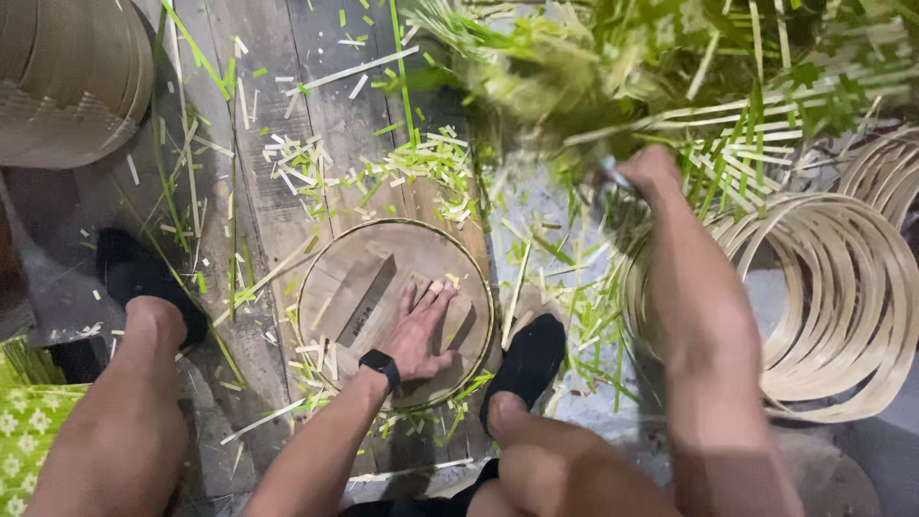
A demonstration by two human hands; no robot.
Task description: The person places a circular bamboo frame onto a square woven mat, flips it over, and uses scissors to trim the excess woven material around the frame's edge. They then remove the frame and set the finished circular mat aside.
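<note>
My left hand (421,330), with a black watch at the wrist, lies flat with fingers spread on a round woven bamboo disc (359,268) on the plank floor. My right hand (653,172) is stretched forward into a blurred heap of green and pale bamboo strips (574,77). Its fingers are curled closed around strips at the heap's edge, and a thin grey piece shows beside the knuckles. What exactly it grips is blurred.
A stack of pale bamboo hoops (842,287) lies at the right. A woven basket (67,77) sits at the top left. Cut strip scraps (421,163) litter the planks. My feet in black socks (526,359) rest beside the disc. Green patterned cloth (29,431) lies at the bottom left.
</note>
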